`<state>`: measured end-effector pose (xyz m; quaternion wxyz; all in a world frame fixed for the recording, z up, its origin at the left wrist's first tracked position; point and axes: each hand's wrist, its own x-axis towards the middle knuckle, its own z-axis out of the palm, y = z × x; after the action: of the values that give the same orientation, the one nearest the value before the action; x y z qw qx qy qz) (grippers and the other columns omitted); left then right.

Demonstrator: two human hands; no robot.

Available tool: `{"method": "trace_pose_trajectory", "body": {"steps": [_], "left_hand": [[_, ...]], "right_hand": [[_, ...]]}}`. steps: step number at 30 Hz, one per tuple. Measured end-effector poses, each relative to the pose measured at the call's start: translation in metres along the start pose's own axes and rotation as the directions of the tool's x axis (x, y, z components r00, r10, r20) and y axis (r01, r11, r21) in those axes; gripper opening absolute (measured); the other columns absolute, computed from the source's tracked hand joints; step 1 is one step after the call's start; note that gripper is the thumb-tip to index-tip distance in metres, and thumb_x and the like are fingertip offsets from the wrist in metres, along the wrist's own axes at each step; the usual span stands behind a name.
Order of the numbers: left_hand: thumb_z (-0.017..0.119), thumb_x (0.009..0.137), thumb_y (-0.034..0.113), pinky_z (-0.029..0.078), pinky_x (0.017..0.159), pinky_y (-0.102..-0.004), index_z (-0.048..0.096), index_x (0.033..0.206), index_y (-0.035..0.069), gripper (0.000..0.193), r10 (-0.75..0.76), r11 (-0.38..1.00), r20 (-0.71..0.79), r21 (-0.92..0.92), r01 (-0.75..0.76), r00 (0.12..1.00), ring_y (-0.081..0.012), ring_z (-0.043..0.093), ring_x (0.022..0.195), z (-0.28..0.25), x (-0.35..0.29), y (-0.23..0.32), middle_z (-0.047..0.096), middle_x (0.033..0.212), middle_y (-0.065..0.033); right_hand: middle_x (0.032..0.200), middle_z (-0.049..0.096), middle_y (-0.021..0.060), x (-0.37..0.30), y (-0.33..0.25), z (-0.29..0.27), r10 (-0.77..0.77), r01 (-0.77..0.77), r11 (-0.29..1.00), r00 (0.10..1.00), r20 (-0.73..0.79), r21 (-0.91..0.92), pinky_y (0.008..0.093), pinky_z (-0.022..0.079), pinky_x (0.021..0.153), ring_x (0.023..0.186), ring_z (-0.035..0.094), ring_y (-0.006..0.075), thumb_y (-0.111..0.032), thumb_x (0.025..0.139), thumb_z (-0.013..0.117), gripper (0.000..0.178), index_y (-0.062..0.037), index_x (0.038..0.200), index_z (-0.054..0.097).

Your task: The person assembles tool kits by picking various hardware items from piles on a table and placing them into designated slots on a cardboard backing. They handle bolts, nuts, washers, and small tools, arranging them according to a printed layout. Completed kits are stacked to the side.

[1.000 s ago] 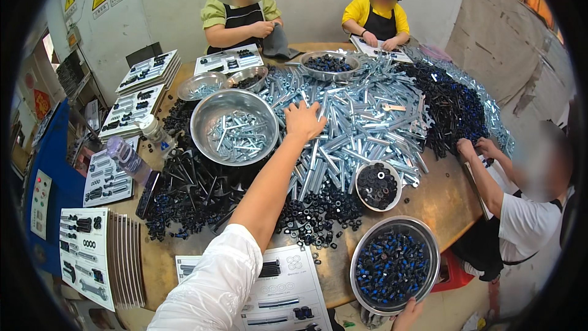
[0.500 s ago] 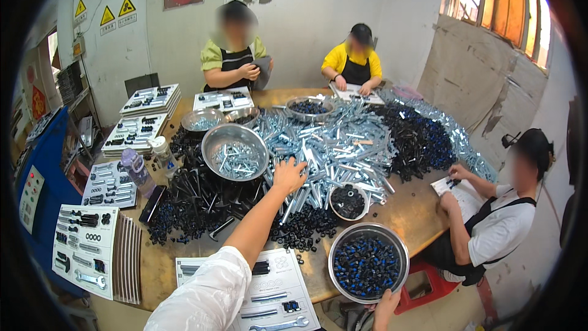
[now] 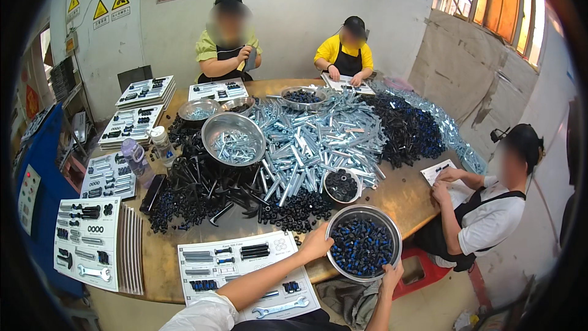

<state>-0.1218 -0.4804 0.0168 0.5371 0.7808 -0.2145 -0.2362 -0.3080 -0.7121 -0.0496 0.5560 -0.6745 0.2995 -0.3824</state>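
Note:
My two hands hold a round steel bowl (image 3: 364, 207) full of black-and-blue bolts (image 3: 362, 246) at the table's front edge. My left hand (image 3: 317, 244) is closed at its left rim, the fingertips partly hidden. My right hand (image 3: 390, 277) grips the lower right rim, with the thumb on the edge. Under my left forearm lies a white board (image 3: 196, 258) bearing silver tubes, black bolts and a wrench (image 3: 280, 308). Just beyond the bowl, a small white bowl (image 3: 342, 185) holds black nuts.
A heap of silver tubes (image 3: 318, 141) covers the table's middle, with black hammer-shaped parts (image 3: 211, 175) to its left. A steel bowl (image 3: 234, 119) of small silver parts stands there. Stacked boards (image 3: 86, 242) line the left. Three co-workers sit around; a red stool (image 3: 422, 276) is at right.
My left hand has come back from the silver heap to the bowl of bolts and taken its left rim. The bowl has shifted slightly up and left in view.

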Motion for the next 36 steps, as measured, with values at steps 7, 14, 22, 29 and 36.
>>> {"method": "trace_pose_trajectory", "body": {"steps": [7, 14, 22, 29, 36], "left_hand": [[0.066, 0.077, 0.015, 0.054, 0.063, -0.0409, 0.064, 0.116, 0.003, 0.040, 0.148, 0.986, -0.177, -0.046, -0.158, 0.973, -0.0288, 0.069, 0.064, -0.033, -0.014, -0.002, 0.068, 0.074, -0.0167], [0.064, 0.081, 0.011, 0.053, 0.047, -0.0360, 0.062, 0.118, 0.001, 0.039, 0.143, 0.989, -0.241, -0.003, -0.148, 0.960, -0.0234, 0.065, 0.046, -0.156, 0.034, 0.059, 0.065, 0.059, -0.0129], [0.063, 0.079, 0.017, 0.058, 0.068, -0.0442, 0.071, 0.105, 0.001, 0.032, 0.163, 0.936, -0.507, 0.352, 0.031, 0.846, -0.0311, 0.070, 0.058, -0.285, 0.182, 0.045, 0.071, 0.071, -0.0182], [0.064, 0.072, 0.022, 0.055, 0.081, -0.0516, 0.071, 0.087, -0.008, 0.034, 0.235, 0.801, -0.455, 0.591, 0.094, 0.859, -0.0470, 0.069, 0.090, -0.301, 0.217, 0.015, 0.069, 0.092, -0.0326], [0.062, 0.083, 0.020, 0.054, 0.085, -0.0542, 0.064, 0.111, -0.006, 0.038, 0.226, 0.630, -0.468, 0.739, 0.238, 0.854, -0.0466, 0.069, 0.095, -0.288, 0.182, 0.038, 0.071, 0.098, -0.0291]], "right_hand": [[0.097, 0.068, 0.0051, -0.003, -0.041, 0.018, 0.052, -0.053, 0.999, 0.994, 0.101, 0.012, 0.0207, 0.046, 0.068, 0.082, 0.061, 0.0137, 0.002, 0.059, 0.048, 0.065, 0.0092, 0.121, 0.067], [0.071, 0.056, -0.0040, 0.092, -0.080, 0.150, -0.001, -0.028, 0.992, 0.973, 0.232, 0.122, 0.0248, 0.040, 0.057, 0.062, 0.051, 0.0070, -0.005, 0.077, 0.055, 0.023, -0.0034, 0.096, 0.069], [0.071, 0.064, 0.0063, 0.227, -0.078, 0.377, -0.187, 0.149, 0.980, 0.922, 0.338, 0.135, 0.0318, 0.046, 0.061, 0.064, 0.057, 0.0154, -0.007, 0.074, 0.061, 0.025, 0.0022, 0.095, 0.069], [0.070, 0.065, 0.0102, 0.266, -0.018, 0.417, -0.155, 0.157, 0.987, 0.942, 0.297, 0.017, 0.0340, 0.047, 0.062, 0.066, 0.060, 0.0200, -0.010, 0.072, 0.062, 0.021, 0.0014, 0.089, 0.068], [0.087, 0.071, 0.0176, 0.248, -0.073, 0.406, -0.185, 0.287, 0.945, 0.864, 0.468, -0.156, 0.0392, 0.050, 0.080, 0.084, 0.067, 0.0289, -0.028, 0.085, 0.064, 0.034, -0.0043, 0.108, 0.071]]}}
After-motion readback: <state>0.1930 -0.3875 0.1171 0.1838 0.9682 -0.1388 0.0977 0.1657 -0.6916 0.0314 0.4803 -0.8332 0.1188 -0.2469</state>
